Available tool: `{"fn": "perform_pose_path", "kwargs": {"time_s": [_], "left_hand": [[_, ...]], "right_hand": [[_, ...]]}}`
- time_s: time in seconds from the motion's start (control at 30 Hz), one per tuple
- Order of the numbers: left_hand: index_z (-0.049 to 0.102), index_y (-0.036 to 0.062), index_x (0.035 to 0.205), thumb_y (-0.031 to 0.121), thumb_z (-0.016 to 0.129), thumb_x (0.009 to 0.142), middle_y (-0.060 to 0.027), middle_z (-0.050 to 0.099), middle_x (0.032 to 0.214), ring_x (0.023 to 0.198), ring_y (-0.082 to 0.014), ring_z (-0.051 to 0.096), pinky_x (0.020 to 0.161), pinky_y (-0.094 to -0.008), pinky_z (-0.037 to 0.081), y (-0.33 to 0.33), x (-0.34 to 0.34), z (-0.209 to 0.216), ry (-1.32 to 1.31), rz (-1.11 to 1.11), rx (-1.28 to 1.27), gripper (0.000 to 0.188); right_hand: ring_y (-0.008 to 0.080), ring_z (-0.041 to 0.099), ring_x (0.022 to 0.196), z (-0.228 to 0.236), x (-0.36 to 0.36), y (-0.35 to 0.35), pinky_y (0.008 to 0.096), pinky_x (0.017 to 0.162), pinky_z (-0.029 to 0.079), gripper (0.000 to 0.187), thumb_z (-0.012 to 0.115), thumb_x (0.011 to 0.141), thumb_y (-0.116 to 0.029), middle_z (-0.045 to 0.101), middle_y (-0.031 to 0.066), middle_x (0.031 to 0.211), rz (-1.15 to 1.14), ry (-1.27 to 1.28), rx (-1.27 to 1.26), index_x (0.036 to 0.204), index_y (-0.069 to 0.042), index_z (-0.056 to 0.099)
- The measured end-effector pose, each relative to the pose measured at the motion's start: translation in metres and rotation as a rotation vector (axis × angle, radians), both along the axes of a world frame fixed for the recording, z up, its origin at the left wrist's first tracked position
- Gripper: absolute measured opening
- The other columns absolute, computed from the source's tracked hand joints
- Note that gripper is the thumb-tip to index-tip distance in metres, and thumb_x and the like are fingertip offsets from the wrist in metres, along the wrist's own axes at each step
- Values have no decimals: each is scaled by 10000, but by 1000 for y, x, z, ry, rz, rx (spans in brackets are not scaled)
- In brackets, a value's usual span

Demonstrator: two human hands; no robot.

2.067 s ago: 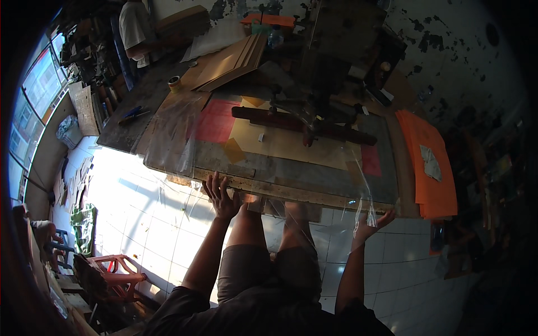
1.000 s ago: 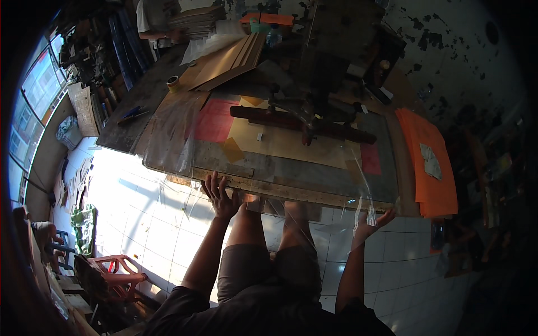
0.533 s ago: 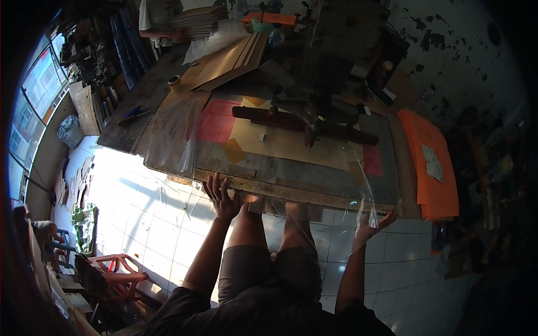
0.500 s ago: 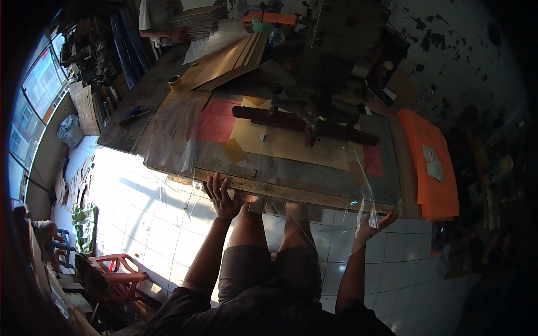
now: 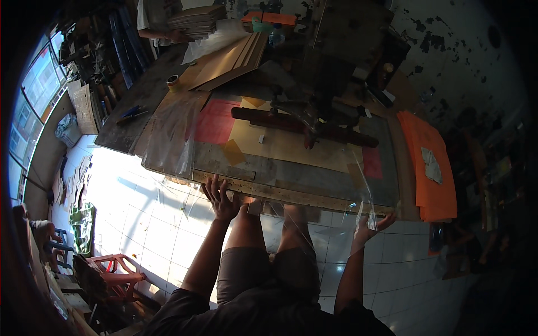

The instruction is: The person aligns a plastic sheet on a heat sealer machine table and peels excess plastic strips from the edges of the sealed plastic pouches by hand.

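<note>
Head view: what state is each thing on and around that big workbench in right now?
Clear plastic sheet: spread over the bench, near edge lifted.
Left hand: fingers spread on the bench edge.
Right hand: open, touching the sheet's corner.
Orange paper stack: lying flat.
Tape roll: lying flat.

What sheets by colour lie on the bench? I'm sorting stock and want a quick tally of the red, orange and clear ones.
Red sheets: 2, a large one at the left and a small one at the right.
Orange stacks: 1, at the bench's right end.
Clear plastic sheets: 1, with the left hand and right hand at its near edge.
Total: 4
</note>
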State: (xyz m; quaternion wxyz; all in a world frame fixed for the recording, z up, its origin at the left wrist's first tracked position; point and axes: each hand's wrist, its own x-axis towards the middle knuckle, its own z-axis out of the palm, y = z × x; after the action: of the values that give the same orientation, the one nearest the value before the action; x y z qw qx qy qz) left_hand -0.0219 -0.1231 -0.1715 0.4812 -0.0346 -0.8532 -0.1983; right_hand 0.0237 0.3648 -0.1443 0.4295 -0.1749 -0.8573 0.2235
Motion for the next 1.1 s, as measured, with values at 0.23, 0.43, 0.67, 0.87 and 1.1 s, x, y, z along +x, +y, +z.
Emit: {"fn": "perform_pose_path", "kwargs": {"time_s": [0.23, 0.43, 0.67, 0.87, 1.1], "left_hand": [[373, 69, 1437, 243, 603, 912, -264, 306, 1562, 1444, -521, 248, 1158, -693, 182, 1, 3, 6, -31, -18, -35, 599], [377, 73, 1436, 242, 615, 904, -252, 305, 1568, 1453, -514, 241, 1168, -697, 158, 2, 5, 7, -44, -11, -30, 606], [378, 80, 1447, 239, 617, 902, -233, 317, 1573, 1462, -498, 239, 1179, -690, 142, 6, 6, 12, -68, -17, 6, 616], [454, 82, 1428, 286, 611, 907, -208, 359, 1559, 1463, -474, 270, 1193, -657, 153, 5, 10, 18, -62, -15, 45, 581], [460, 94, 1432, 298, 594, 930, -191, 348, 1578, 1481, -451, 260, 1204, -640, 116, 10, 17, 18, -121, -2, 91, 558]], "right_hand": [[498, 117, 1521, -4, 0, 1, 636, 1215, 153, 906, 675, 832, -49, 170, 239, 1637, 8, 20, 39, 1578, -48, 159], [494, 112, 1524, -3, 1, 1, 643, 1214, 154, 883, 672, 864, -109, 169, 226, 1643, 19, 51, 70, 1584, -51, 163], [440, 114, 1539, -2, 2, 6, 590, 1235, 160, 891, 694, 858, -175, 172, 207, 1647, 32, 51, 57, 1579, -52, 185], [449, 115, 1538, 11, 11, -2, 586, 1242, 174, 1019, 710, 733, 83, 195, 174, 1657, 15, -35, 42, 1589, -92, 186], [418, 123, 1543, 21, 28, -2, 563, 1244, 182, 986, 698, 759, 69, 221, 155, 1652, 21, -141, 24, 1594, -113, 204]]}}
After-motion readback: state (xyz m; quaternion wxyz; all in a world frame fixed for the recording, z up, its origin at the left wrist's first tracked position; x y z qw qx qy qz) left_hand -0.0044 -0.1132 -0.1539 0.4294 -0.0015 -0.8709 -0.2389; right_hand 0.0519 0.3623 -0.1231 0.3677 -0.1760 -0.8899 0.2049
